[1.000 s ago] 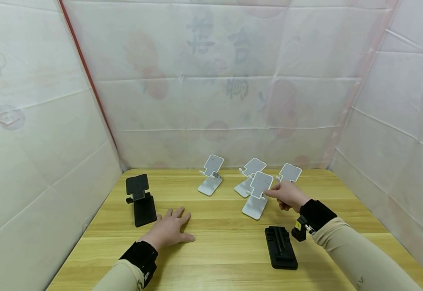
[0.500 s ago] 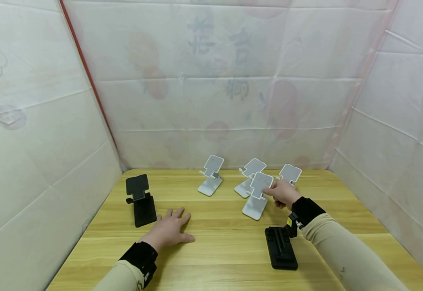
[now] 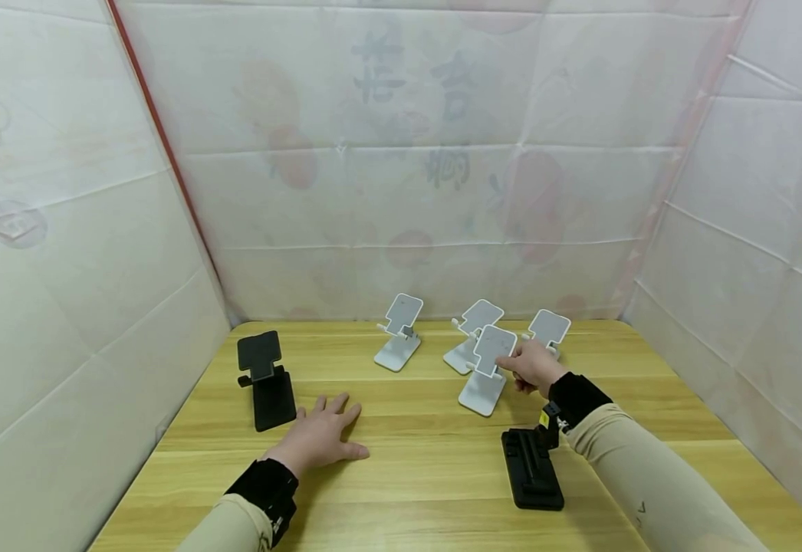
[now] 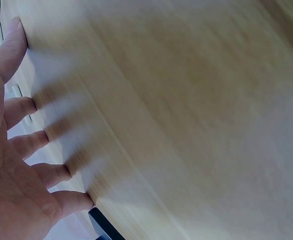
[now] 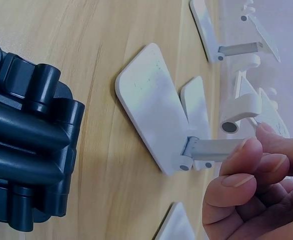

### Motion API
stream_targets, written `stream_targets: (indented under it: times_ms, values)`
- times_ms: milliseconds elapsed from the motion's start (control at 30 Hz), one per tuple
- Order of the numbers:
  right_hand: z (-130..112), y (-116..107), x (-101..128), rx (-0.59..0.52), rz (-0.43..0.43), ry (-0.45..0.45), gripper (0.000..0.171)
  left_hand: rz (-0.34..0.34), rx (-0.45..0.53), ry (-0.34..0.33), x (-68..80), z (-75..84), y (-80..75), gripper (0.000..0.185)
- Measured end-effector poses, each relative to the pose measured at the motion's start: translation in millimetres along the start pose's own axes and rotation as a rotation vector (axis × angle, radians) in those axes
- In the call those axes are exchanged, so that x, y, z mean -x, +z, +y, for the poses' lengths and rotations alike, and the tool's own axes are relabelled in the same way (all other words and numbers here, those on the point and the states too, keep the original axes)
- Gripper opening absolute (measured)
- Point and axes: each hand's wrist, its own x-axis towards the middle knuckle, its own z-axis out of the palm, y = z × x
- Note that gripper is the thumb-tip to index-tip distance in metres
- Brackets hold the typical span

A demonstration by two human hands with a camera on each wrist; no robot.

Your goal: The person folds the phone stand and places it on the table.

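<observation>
1. My right hand [image 3: 530, 366] has its fingertips [image 5: 246, 150] curled onto the nearest white phone stand [image 3: 485, 372], pinching the stand's arm and back plate near the top.
2. That stand sits upright on its base on the wooden table [image 3: 415, 452], right of the middle and just in front of two other white stands.
3. In the right wrist view its flat white base [image 5: 154, 112] lies on the wood, with the hinge arm rising toward my fingers.
4. My left hand [image 3: 320, 438] lies flat on the table, palm down, fingers spread and straight, holding nothing.
5. The left wrist view shows those fingers [image 4: 34, 142] pressed on bare wood.
6. A folded black stand [image 3: 532, 469] lies flat just below my right wrist, close to the near edge.
7. An opened black stand [image 3: 266, 379] stands at the left, just beside my left fingertips.
8. Three more white stands are behind: one at centre [image 3: 399, 331], one behind the pinched stand [image 3: 471, 337], one at the right [image 3: 547, 330].
</observation>
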Motion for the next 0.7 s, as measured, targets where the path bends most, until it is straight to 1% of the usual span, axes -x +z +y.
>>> stream_targets:
  times_ms: [67,200,467,600,700]
  values:
    - [0,0,0,-0.012,0.003,0.011,0.039,-0.001,0.001,0.001,0.2,0.2,-0.5,0.086]
    - [3,-1,-2,-0.042,-0.018,0.002,0.04,-0.002,-0.003,-0.001,0.6,0.9,-1.7,0.086]
    - [11,-4,-6,-0.155,-0.069,-0.012,0.043,-0.007,-0.008,-0.002,1.0,1.8,-2.4,0.085]
    - [11,-3,-5,-0.191,-0.11,-0.036,0.037,-0.008,-0.006,-0.004,-0.4,0.7,-1.1,0.085]
    - [7,-1,-1,-0.199,-0.147,-0.06,0.032,-0.011,-0.002,-0.01,-1.3,0.5,-1.5,0.086]
